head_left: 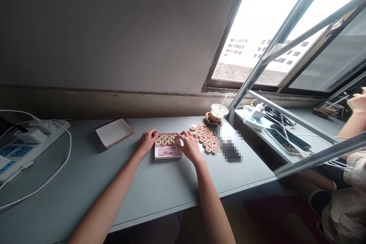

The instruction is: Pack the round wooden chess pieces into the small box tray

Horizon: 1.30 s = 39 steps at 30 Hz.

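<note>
A shallow white box [168, 156] sits on the desk in front of me with round wooden Chinese chess pieces [164, 142] in rows along its far side. Paper with red marks shows in the bare near part of the box. My left hand [148, 140] grips the box's far left corner with curled fingers. Over the right side of the box, my right hand [188, 145] pinches a Chinese chess piece [175, 142], partly covered by the fingers. Just right of that hand, many loose Chinese chess pieces [204, 135] lie spread on the desk.
An upturned box lid [114, 133] lies to the left. Power strips [31, 141] with white cables occupy the far left. A lidded drink cup [219, 113] with a straw stands behind the loose pieces. A metal frame [251, 80] rises at right; beyond it sits another person [351, 183].
</note>
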Each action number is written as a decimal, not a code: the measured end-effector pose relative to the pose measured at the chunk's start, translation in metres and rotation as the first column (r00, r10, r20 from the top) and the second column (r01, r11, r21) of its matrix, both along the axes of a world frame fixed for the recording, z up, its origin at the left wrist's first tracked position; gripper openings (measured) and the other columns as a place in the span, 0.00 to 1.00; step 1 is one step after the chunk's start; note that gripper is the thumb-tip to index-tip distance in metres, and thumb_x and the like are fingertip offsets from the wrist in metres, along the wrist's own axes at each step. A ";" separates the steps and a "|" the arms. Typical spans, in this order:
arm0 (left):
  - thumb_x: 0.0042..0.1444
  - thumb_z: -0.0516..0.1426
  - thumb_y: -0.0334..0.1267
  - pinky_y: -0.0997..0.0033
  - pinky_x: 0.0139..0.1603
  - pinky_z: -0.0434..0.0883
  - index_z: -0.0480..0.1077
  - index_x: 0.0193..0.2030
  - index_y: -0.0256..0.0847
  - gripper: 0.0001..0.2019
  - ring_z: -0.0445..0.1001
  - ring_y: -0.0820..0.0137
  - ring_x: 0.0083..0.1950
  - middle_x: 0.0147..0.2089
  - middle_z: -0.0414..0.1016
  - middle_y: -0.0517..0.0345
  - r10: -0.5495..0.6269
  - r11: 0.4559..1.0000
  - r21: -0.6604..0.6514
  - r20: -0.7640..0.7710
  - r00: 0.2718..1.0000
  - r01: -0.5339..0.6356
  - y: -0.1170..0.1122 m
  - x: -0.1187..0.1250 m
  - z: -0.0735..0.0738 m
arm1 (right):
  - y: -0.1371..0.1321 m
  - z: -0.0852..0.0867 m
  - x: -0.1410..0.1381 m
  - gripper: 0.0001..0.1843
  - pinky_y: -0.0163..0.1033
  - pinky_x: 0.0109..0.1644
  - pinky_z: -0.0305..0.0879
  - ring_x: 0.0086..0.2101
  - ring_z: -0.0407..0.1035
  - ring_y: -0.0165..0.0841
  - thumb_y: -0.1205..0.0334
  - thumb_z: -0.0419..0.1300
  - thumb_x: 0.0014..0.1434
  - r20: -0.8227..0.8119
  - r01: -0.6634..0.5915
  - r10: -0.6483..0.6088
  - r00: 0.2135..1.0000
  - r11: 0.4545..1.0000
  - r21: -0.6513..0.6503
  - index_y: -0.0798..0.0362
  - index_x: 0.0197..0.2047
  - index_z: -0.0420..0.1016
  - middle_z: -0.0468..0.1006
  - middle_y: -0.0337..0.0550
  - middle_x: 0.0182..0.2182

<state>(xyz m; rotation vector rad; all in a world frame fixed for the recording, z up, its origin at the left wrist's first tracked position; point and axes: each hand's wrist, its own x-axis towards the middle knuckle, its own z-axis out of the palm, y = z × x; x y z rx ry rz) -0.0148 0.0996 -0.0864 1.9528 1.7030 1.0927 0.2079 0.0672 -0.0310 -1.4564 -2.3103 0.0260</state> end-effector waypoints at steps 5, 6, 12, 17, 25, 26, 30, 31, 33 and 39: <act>0.59 0.50 0.38 0.72 0.36 0.67 0.72 0.35 0.40 0.11 0.75 0.67 0.34 0.36 0.79 0.53 0.005 1.000 -0.006 -0.010 1.000 -0.005 0.001 0.000 0.000 | -0.001 0.002 0.000 0.05 0.42 0.47 0.48 0.43 0.64 0.36 0.59 0.58 0.60 -0.001 -0.018 0.018 1.000 1.000 0.005 0.45 0.39 0.76 0.74 0.40 0.41; 0.59 0.50 0.38 0.72 0.36 0.67 0.72 0.35 0.40 0.11 0.74 0.67 0.34 0.36 0.79 0.53 0.001 1.000 -0.006 -0.011 1.000 -0.002 0.001 0.000 0.000 | -0.001 0.002 -0.001 0.05 0.42 0.47 0.48 0.44 0.64 0.36 0.59 0.59 0.60 -0.003 -0.024 0.024 1.000 1.000 0.004 0.45 0.39 0.75 0.75 0.40 0.42; 0.59 0.50 0.38 0.72 0.36 0.67 0.72 0.36 0.39 0.10 0.74 0.67 0.34 0.36 0.78 0.52 -0.005 1.000 -0.001 -0.008 1.000 0.005 0.001 -0.001 -0.001 | -0.002 0.004 -0.005 0.06 0.43 0.48 0.47 0.43 0.65 0.35 0.63 0.59 0.59 -0.002 -0.035 0.035 0.999 0.999 -0.023 0.48 0.41 0.72 0.78 0.39 0.39; 0.58 0.50 0.37 0.71 0.36 0.67 0.72 0.36 0.39 0.10 0.74 0.67 0.35 0.36 0.78 0.52 0.000 1.000 -0.008 -0.002 1.000 0.000 0.000 0.000 0.000 | -0.002 0.005 -0.006 0.04 0.43 0.48 0.46 0.41 0.65 0.35 0.60 0.59 0.60 -0.005 -0.020 0.020 1.000 1.000 -0.014 0.48 0.38 0.73 0.79 0.39 0.37; 0.59 0.50 0.38 0.71 0.36 0.67 0.72 0.36 0.39 0.11 0.74 0.66 0.35 0.36 0.78 0.52 -0.001 1.000 -0.019 0.004 1.000 0.001 -0.001 0.000 0.002 | 0.000 0.002 -0.005 0.04 0.41 0.46 0.47 0.39 0.66 0.34 0.61 0.59 0.59 -0.024 -0.031 0.031 0.999 0.999 -0.028 0.46 0.38 0.75 0.79 0.38 0.39; 0.58 0.50 0.38 0.71 0.36 0.67 0.72 0.36 0.39 0.11 0.74 0.66 0.35 0.36 0.78 0.52 -0.001 1.000 -0.021 0.007 1.000 0.001 -0.001 0.000 0.002 | 0.000 0.002 -0.005 0.05 0.42 0.46 0.47 0.39 0.66 0.34 0.61 0.59 0.59 -0.026 -0.029 0.028 0.999 0.999 -0.025 0.47 0.39 0.75 0.79 0.39 0.39; 0.58 0.50 0.38 0.71 0.36 0.67 0.72 0.36 0.39 0.11 0.74 0.66 0.34 0.36 0.78 0.52 -0.005 1.000 -0.016 0.013 1.000 0.005 0.000 0.000 0.002 | -0.001 0.002 -0.007 0.05 0.42 0.46 0.47 0.39 0.66 0.35 0.63 0.58 0.59 -0.010 -0.003 0.003 1.000 0.999 -0.034 0.49 0.40 0.73 0.79 0.40 0.36; 0.58 0.50 0.38 0.71 0.36 0.67 0.72 0.36 0.39 0.11 0.74 0.66 0.34 0.36 0.78 0.51 -0.004 1.000 -0.013 0.011 1.000 0.004 0.000 0.000 0.001 | -0.001 0.003 -0.007 0.04 0.41 0.46 0.47 0.39 0.66 0.35 0.64 0.58 0.59 -0.006 -0.002 0.002 1.000 0.999 -0.042 0.49 0.39 0.73 0.79 0.40 0.36; 0.58 0.50 0.38 0.72 0.36 0.67 0.72 0.36 0.39 0.11 0.74 0.66 0.35 0.36 0.78 0.51 -0.001 1.000 -0.010 0.008 1.000 0.001 0.000 0.000 0.001 | -0.001 0.004 -0.007 0.04 0.41 0.46 0.47 0.39 0.66 0.34 0.64 0.58 0.59 -0.002 -0.006 0.006 1.000 0.998 -0.055 0.48 0.38 0.73 0.78 0.39 0.36; 0.58 0.50 0.38 0.71 0.36 0.68 0.73 0.36 0.40 0.11 0.74 0.67 0.35 0.36 0.78 0.52 0.010 1.000 -0.016 0.012 1.000 -0.010 -0.001 0.001 0.002 | 0.001 -0.001 -0.005 0.06 0.42 0.47 0.47 0.42 0.65 0.36 0.58 0.56 0.62 0.038 -0.001 0.001 0.999 1.000 -0.002 0.48 0.39 0.74 0.77 0.42 0.40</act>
